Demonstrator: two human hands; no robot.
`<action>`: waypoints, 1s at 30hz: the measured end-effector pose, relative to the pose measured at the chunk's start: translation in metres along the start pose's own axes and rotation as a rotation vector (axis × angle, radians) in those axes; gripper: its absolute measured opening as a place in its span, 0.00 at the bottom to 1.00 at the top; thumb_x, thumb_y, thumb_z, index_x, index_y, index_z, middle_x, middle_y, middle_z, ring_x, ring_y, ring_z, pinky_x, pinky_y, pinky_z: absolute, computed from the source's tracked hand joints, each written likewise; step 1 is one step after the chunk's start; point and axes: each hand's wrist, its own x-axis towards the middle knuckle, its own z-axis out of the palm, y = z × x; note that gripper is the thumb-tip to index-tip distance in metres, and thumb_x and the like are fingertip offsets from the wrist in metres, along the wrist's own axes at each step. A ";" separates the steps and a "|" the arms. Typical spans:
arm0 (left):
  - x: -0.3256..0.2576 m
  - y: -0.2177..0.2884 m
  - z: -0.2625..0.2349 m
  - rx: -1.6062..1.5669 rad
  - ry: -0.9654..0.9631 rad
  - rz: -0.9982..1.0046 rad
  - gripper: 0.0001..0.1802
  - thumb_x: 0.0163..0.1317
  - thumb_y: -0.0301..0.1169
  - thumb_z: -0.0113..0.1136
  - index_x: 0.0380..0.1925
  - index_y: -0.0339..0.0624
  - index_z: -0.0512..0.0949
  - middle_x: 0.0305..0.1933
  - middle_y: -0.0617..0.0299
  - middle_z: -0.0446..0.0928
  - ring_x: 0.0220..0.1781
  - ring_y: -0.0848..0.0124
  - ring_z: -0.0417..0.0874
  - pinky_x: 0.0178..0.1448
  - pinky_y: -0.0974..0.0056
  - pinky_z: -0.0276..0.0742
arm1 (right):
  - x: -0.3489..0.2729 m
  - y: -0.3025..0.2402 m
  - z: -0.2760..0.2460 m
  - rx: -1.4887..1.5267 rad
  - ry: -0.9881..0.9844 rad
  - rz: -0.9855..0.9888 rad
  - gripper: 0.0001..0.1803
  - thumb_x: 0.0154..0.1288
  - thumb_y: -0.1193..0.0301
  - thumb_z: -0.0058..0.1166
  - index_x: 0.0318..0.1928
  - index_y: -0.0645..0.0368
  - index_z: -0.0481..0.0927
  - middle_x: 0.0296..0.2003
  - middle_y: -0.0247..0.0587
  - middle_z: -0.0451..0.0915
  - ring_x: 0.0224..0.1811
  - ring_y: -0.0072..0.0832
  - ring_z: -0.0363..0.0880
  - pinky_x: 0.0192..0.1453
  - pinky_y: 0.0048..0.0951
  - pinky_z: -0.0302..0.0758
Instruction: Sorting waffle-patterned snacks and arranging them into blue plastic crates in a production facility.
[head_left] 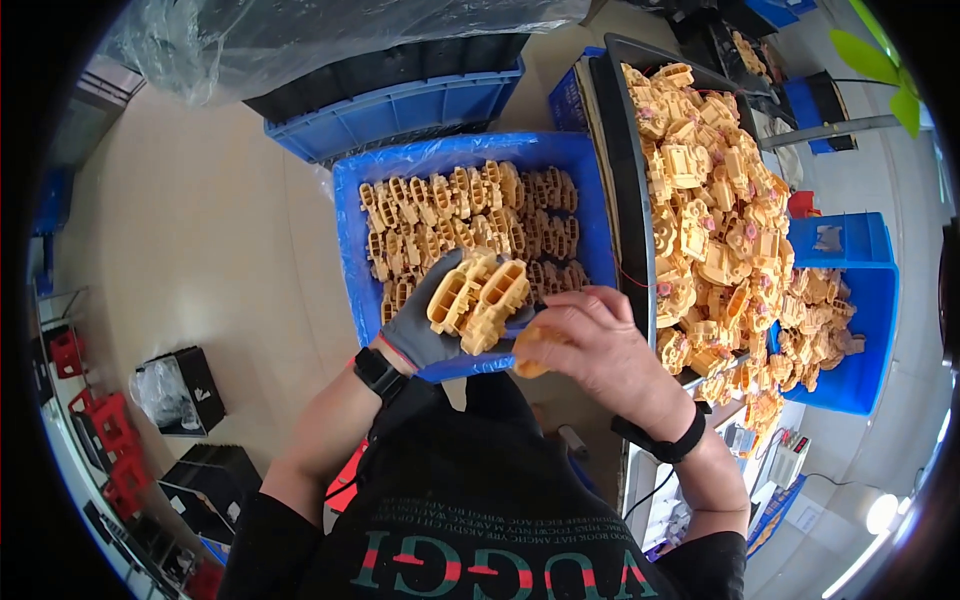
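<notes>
My left hand point(425, 325), in a grey glove, is turned palm-up and grasping a small stack of yellow plastic parts point(480, 295), which rests across the palm and fingers just above the near wall of the blue crate point(350, 250). My right hand point(590, 345) is bare and curled shut around another yellow part point(530, 350), of which only a corner shows at the fingertips (the rest is hidden inside the grip); it sits just beside the stack, close to touching it. Both wrists carry a black band.

The blue crate in front of me is lined with clear film and filled with rows of the same yellow parts, packed side by side. To its right, a dark tray point(612, 150) holds a loose heap of yellow parts point(700, 190), some showing pink spots, and the heap spills on toward a second blue bin point(860, 330) at the far right. Behind the crate stands another blue crate point(400, 105) with a dark one on top, covered by a clear plastic sheet point(300, 40). On the floor to my left I see black boxes point(185, 385) and red pieces point(110, 430)
</notes>
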 end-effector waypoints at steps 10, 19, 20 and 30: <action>-0.007 -0.041 -0.009 -0.794 0.162 -0.337 0.26 0.73 0.46 0.44 0.63 0.43 0.65 0.63 0.56 0.71 0.63 0.64 0.74 0.69 0.57 0.69 | -0.033 0.003 0.062 0.788 0.268 0.728 0.30 0.62 0.80 0.57 0.63 0.59 0.62 0.54 0.46 0.73 0.57 0.33 0.74 0.56 0.32 0.75; -0.026 -0.067 -0.016 0.644 0.240 -0.396 0.40 0.67 0.50 0.54 0.69 0.36 0.54 0.66 0.55 0.66 0.68 0.66 0.67 0.69 0.64 0.63 | -0.058 0.007 0.154 1.796 0.067 1.056 0.46 0.68 0.51 0.53 0.74 0.53 0.42 0.55 0.43 0.71 0.52 0.25 0.74 0.50 0.26 0.76; -0.024 -0.071 -0.006 0.533 0.329 -0.417 0.44 0.66 0.54 0.54 0.69 0.34 0.51 0.66 0.51 0.65 0.68 0.64 0.66 0.70 0.63 0.61 | -0.052 0.015 0.158 1.740 0.016 1.023 0.49 0.65 0.49 0.56 0.74 0.54 0.42 0.53 0.42 0.71 0.46 0.23 0.73 0.45 0.23 0.74; 0.088 -0.069 -0.057 0.625 0.208 -0.380 0.43 0.66 0.59 0.50 0.70 0.42 0.53 0.61 0.50 0.70 0.62 0.64 0.71 0.65 0.65 0.66 | -0.004 0.106 0.147 1.238 0.145 1.091 0.56 0.55 0.32 0.53 0.71 0.59 0.53 0.62 0.52 0.68 0.63 0.41 0.67 0.60 0.37 0.68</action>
